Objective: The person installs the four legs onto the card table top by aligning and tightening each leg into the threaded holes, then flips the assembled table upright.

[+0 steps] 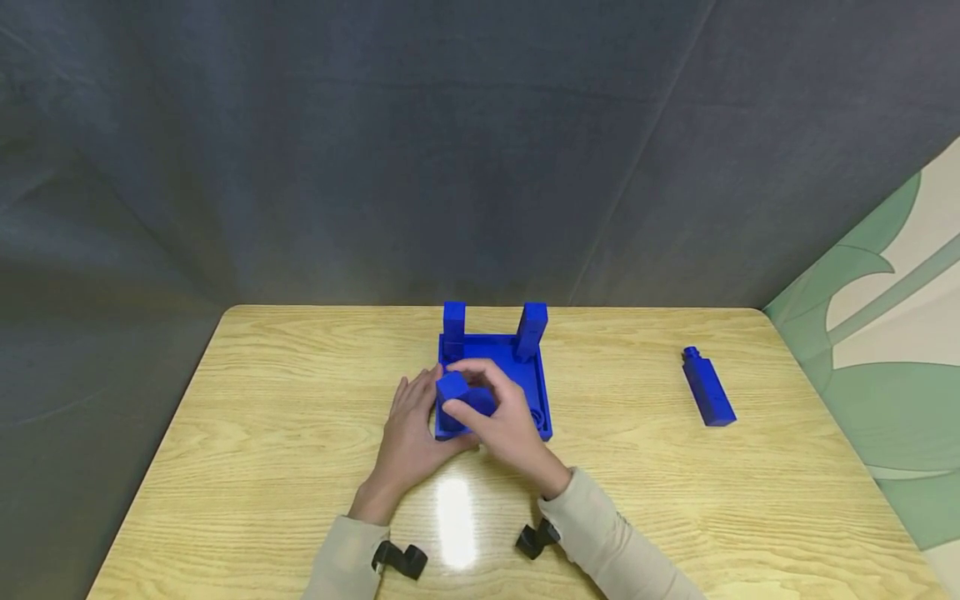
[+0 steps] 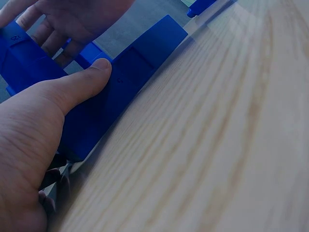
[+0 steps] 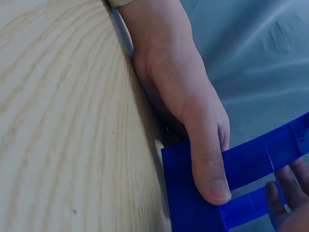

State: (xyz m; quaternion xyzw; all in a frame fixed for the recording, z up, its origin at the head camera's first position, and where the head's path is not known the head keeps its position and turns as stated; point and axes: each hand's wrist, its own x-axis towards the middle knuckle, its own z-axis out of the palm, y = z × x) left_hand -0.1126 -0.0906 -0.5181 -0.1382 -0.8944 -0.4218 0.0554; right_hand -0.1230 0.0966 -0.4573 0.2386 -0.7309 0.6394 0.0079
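- Wood-grain tabletop [image 1: 262, 467] spreads under and around the blue tray [image 1: 491, 346].
- Your left hand [image 1: 416, 425] grips the tray's near left corner, thumb against its near wall.
- Your right hand [image 1: 506, 417] is clamped, thumb and fingers, on a square post [image 1: 453, 387] at that corner.
- You have a loose post [image 1: 708, 390] lying well right of the tray.
- A far-left post [image 1: 453, 329] and a far-right post [image 1: 532, 329] stand at its far corners.
- Dark cloth [image 1: 450, 167] hangs beyond it.

The sleeved left forearm [image 1: 343, 562] and right forearm [image 1: 618, 537] slant inward from the near side. The left hand [image 1: 415, 429] points its fingers far, thumb spread rightward; just right of it, the right hand [image 1: 504, 417] reaches far and left, thumb and fingers bent in a pinch.
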